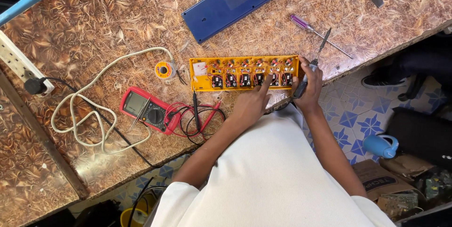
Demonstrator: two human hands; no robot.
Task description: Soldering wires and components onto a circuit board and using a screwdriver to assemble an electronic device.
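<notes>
The yellow circuit board (245, 73) lies flat on the desk (94, 15), close to its near edge, with a row of black and red components along its length. Your left hand (252, 104) rests on it, the index finger stretched out and pressing near the right-hand components while the other fingers curl loosely under. Your right hand (308, 86) sits at the board's right end, its fingers closed around the handle of a thin tool (315, 60) whose dark shaft points up and away from you.

The board looks light and stiff but fragile: its small parts and red wires would likely bend or snap under pressure, so it is best held by its bare yellow edges or end corners, not across the components.

Just left of the board sits a small spool of solder (163, 70). Nearer you on the left lies a red multimeter (148, 110) with its red and black leads (200, 116) coiled beside it. A white cable (94, 109) loops across the desk towards a white power strip (16, 62) at the far left. Beyond the board lie a blue panel (238, 1) and a purple-handled screwdriver (318, 34).
</notes>
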